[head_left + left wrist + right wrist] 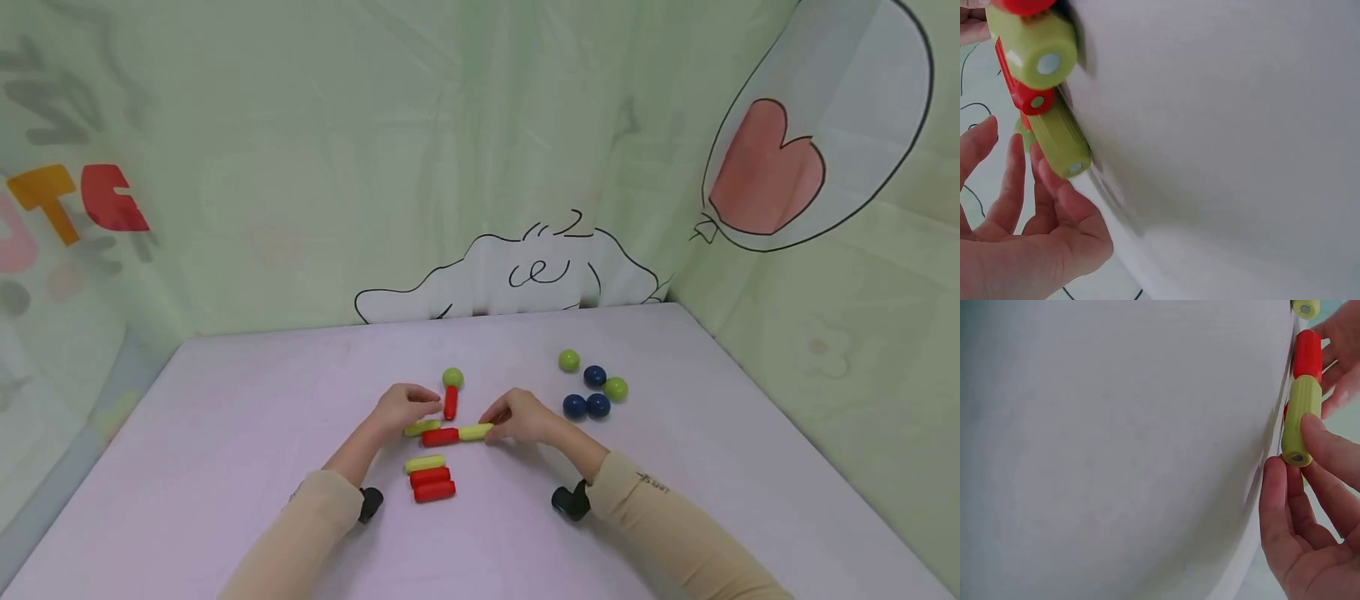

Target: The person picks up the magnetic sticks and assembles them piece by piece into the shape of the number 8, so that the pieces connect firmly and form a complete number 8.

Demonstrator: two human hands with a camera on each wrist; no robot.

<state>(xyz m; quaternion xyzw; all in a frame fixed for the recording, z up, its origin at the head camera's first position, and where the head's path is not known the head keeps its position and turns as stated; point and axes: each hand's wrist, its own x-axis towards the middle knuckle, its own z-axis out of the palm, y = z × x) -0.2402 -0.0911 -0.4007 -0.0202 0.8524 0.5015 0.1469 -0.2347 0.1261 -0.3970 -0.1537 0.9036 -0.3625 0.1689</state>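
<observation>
My right hand pinches the right end of a yellow-green stick between thumb and fingers. Its other end meets a red stick, end to end. In the right wrist view a metal disc shows in the tip of the held yellow-green stick. Fingers spread, my left hand is just behind another yellow-green stick; in the left wrist view its fingertips are against or very close to that stick. Beyond, a short red stick points away, with a green ball at its far end.
Nearer me lie a yellow-green stick and two red sticks, a far one and a near one. Several blue balls and two green balls sit at the right. A printed curtain hangs around the white table.
</observation>
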